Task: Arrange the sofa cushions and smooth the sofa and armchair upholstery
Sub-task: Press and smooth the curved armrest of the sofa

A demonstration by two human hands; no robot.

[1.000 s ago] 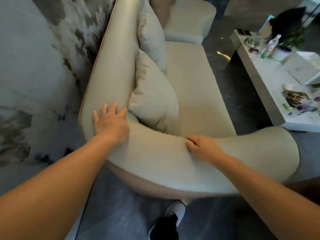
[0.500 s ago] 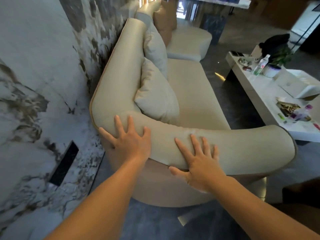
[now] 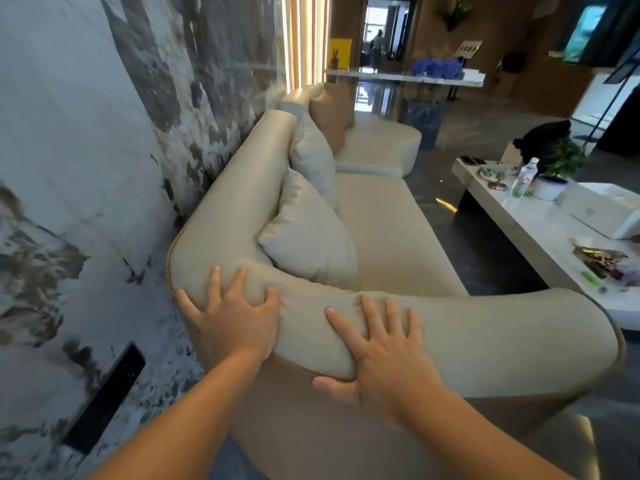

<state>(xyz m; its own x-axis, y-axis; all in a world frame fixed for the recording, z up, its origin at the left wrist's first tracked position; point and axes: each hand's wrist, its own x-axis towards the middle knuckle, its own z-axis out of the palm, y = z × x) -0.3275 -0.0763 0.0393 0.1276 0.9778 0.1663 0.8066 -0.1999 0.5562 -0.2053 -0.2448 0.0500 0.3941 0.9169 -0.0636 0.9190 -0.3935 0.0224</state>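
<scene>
A long cream sofa (image 3: 391, 233) runs away from me along the marble wall. Its near armrest (image 3: 485, 330) curves across the lower frame. My left hand (image 3: 232, 320) lies flat with spread fingers on the armrest's left corner. My right hand (image 3: 384, 348) presses flat on the armrest's middle, thumb hooked under its lower edge. A cream cushion (image 3: 308, 237) leans in the near corner against the backrest, a second cream cushion (image 3: 311, 157) stands behind it, and a tan cushion (image 3: 329, 116) sits farther back.
The marble wall (image 3: 86, 168) stands close on the left. A white coffee table (image 3: 540, 223) to the right carries a water bottle (image 3: 523, 177), a potted plant (image 3: 557, 168), a white box and small clutter. Dark floor separates sofa and table. A rounded cream seat (image 3: 377, 147) adjoins the far end.
Both hands slid from the armrest's top toward its outer edge and spread flat. My head lifted, so the far room came into view.
</scene>
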